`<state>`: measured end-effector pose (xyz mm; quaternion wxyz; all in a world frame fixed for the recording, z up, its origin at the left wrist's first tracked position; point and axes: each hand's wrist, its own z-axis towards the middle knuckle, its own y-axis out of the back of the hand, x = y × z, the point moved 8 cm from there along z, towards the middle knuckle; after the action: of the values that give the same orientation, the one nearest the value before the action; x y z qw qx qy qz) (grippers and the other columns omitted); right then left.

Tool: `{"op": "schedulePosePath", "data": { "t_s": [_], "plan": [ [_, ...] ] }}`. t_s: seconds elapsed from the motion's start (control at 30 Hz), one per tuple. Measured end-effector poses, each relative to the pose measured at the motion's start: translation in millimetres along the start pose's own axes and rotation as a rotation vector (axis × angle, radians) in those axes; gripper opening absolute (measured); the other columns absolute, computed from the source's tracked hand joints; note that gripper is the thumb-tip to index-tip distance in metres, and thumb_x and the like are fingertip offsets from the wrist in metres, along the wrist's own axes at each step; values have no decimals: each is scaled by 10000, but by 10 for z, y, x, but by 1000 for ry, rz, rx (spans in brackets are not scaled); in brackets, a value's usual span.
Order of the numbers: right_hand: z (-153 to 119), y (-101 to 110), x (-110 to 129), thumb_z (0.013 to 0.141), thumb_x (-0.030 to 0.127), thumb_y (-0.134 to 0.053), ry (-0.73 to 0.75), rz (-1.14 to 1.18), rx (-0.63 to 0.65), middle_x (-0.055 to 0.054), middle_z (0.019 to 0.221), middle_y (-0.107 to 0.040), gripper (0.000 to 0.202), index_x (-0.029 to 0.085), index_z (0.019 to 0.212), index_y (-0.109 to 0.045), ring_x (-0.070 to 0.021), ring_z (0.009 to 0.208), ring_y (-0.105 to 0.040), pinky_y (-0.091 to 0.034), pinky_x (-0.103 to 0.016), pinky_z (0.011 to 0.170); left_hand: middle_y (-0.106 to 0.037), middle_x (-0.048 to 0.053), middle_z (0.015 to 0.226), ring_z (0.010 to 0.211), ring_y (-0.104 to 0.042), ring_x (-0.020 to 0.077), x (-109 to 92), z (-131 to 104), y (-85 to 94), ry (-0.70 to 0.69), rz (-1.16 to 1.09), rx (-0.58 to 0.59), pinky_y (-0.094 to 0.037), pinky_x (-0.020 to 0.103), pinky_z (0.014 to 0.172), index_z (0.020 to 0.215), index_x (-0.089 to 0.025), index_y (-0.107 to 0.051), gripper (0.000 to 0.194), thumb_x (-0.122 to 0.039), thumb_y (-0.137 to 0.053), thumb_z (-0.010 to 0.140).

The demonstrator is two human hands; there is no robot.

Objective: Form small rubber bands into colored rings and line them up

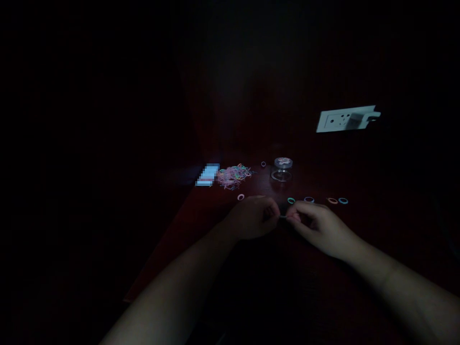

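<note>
My left hand [256, 216] and my right hand [319, 225] meet over the dark table, fingers pinched. Between their fingertips runs a short, thin, pale band [282, 216], held at both ends; most of it is hidden by the fingers. Just beyond the hands lie small ring-shaped elastic bands: a pink band [240, 197] by my left hand, a green band [291, 200] and a bluish band [309, 199] past my right fingers. Farther right are an orange band [332, 201] and a blue band [343, 201].
A tangled heap of pastel bands [233, 176] lies at the back left, beside a glowing, pixelated screen [208, 175]. A clear round container [282, 175] stands behind the hands, near a small pale ring [263, 164]. A wall socket [345, 120] holds a plug. Surroundings are very dark.
</note>
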<state>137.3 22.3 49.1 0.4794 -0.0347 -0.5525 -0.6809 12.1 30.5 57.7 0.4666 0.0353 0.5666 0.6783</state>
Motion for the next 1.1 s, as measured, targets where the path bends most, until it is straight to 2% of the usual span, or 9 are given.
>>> {"op": "schedulePosePath", "data": {
  "t_s": [0.1,0.17,0.27,0.33,0.5,0.63,0.77,0.93,1.1],
  "plan": [
    [-5,-3,-40,888,253,-524,-6,0,1,9,678,-543,129,200,796,-597,-136,625,-509,-427,-261,597,-666,2,828,767,-606,113,49,-11,75,-19,-23,-4,-463,252,725,851,-180,-633,73,-212,-581,811],
    [-11,1,-84,886,265,-530,-23,8,-9,0,683,-564,127,195,809,-602,-138,625,-521,-433,-259,589,-665,13,823,721,-596,105,164,-24,160,21,-52,5,-459,235,671,843,-165,-630,85,-212,-577,796],
    [-16,10,-136,873,285,-545,-42,13,-20,-17,692,-602,138,184,811,-615,-145,627,-545,-440,-261,575,-654,3,733,598,-557,94,526,-95,243,278,-66,100,-415,214,547,844,-150,-638,133,-172,-564,736],
    [-17,14,-153,867,298,-549,-44,14,-20,-29,708,-628,151,180,810,-624,-155,638,-565,-446,-266,573,-654,-4,712,579,-559,92,741,-179,262,426,-58,189,-401,207,529,838,-146,-659,163,-158,-566,704],
    [-22,13,-208,879,333,-536,-69,-13,-9,-45,746,-653,179,183,841,-624,-173,669,-599,-465,-279,585,-693,-2,751,650,-612,111,989,-325,219,534,-62,364,-425,199,568,792,-161,-705,144,-163,-622,674],
    [-26,15,-238,889,350,-533,-71,-34,-22,-39,735,-650,188,188,857,-624,-170,660,-595,-470,-278,586,-713,5,775,658,-626,127,1079,-378,221,586,-45,391,-423,201,556,799,-175,-712,161,-208,-654,653],
    [-29,10,-222,895,354,-528,-65,-20,-17,-38,727,-652,197,189,841,-622,-170,659,-598,-478,-277,590,-722,-1,784,662,-625,126,1081,-414,249,605,-15,423,-432,200,571,808,-186,-720,175,-214,-650,649],
    [-33,20,-185,889,346,-529,-58,-9,-12,-38,724,-652,193,193,816,-620,-170,648,-600,-481,-277,580,-721,-2,755,626,-618,144,1082,-508,297,711,13,493,-453,232,579,787,-200,-732,166,-228,-642,651],
    [-33,23,-192,890,355,-526,-43,-27,-21,-32,709,-646,197,204,805,-620,-174,650,-593,-481,-285,589,-709,7,697,590,-603,150,1096,-563,343,773,57,502,-446,242,577,740,-190,-734,143,-218,-658,623]
  ]
}}
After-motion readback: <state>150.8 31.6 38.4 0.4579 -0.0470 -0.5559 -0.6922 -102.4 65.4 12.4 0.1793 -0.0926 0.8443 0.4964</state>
